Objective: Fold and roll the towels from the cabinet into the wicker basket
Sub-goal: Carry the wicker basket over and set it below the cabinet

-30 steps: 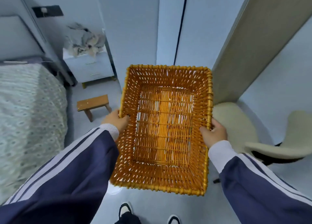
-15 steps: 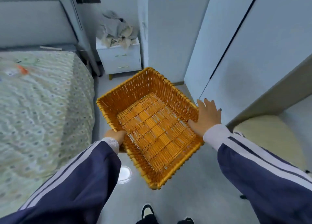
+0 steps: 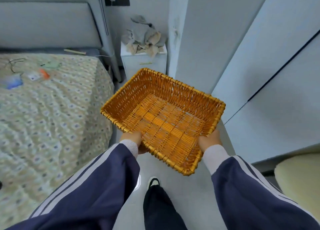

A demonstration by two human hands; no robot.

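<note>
Nearest: dark trouser leg and shoe (image 3: 153, 182) on pale floor (image 3: 195, 186), directly below both hands. Left hand (image 3: 134, 140) curled round near-left rim of wicker basket (image 3: 164, 119), fingers wrapped under the edge. Right hand (image 3: 210, 140) gripping near-right rim, thumb side on top, fingers hidden beneath. Basket held in the air between the hands, empty, tilted with near corner dipping low, far corner pointing away from the hands.

Left of left hand: bed (image 3: 52, 108) with patterned cover, small clutter lying far up it, too blurred to name. Right of right hand: pale wardrobe doors (image 3: 270, 77), close to the basket's right corner. Cream seat (image 3: 299, 183) low, right of right arm.

Beyond the basket, well apart from the hands: white cabinet (image 3: 143, 61) with crumpled towels (image 3: 144, 36) heaped on top, grey and beige, unfolded. None in basket yet.

Risks, judged: both grips on one end only, so long far end free to sag or twist out. Right corner likely to clip wardrobe door in narrow gap. Feet hidden under basket, so trip possible. Loose towel heap near cabinet edge, likely to slide off if pulled one-handed. No flat folding spot chosen; bed probably the best option.
</note>
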